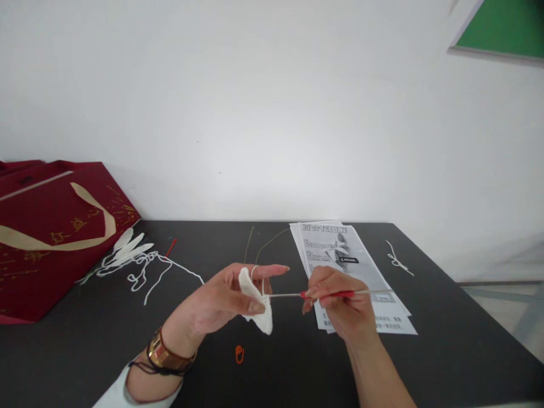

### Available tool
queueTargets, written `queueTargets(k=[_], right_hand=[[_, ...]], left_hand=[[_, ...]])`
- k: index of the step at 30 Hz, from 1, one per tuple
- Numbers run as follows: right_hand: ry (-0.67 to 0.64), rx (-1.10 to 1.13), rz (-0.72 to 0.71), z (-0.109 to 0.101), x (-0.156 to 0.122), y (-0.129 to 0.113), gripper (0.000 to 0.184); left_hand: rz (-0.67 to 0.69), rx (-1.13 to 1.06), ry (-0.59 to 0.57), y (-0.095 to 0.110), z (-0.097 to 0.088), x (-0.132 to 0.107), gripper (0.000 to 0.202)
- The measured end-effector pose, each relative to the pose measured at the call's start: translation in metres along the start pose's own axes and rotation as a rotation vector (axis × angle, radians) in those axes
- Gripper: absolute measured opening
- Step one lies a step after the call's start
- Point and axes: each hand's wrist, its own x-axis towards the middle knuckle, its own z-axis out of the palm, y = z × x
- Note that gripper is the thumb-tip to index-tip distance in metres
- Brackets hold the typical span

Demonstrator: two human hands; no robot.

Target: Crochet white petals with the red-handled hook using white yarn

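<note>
My left hand (221, 300) pinches a small white crocheted piece (257, 307) between thumb and fingers, with white yarn looped over the outstretched index finger. My right hand (340, 303) grips a thin crochet hook (327, 294) with a red grip; its metal tip reaches into the top edge of the white piece. Both hands hover just above the dark table (446, 340). The white yarn (147, 269) trails away to the left across the table. A gold watch and dark bands sit on my left wrist.
A dark red gift bag (51, 238) with a beige ribbon lies at the left. White crocheted petals (130, 246) lie beside it. Printed instruction sheets (340, 255) lie behind my right hand. An orange stitch marker (239, 354) lies near the front, and a knotted yarn scrap (397, 260) at the right.
</note>
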Motion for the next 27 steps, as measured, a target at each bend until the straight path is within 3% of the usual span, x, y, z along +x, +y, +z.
queueTargets(k=[9, 17, 27], right_hand=[[0.032, 0.008, -0.053, 0.004, 0.001, 0.004, 0.01], [0.042, -0.005, -0.068, 0.008, 0.0, 0.006, 0.01], [0.062, 0.021, -0.056, 0.008, -0.001, 0.008, 0.01]], left_hand=[[0.051, 0.09, 0.113, -0.004, 0.01, -0.003, 0.051], [0.016, 0.03, 0.18, -0.002, 0.014, -0.004, 0.064], [0.043, 0.002, 0.143, -0.003, 0.012, -0.004, 0.065]])
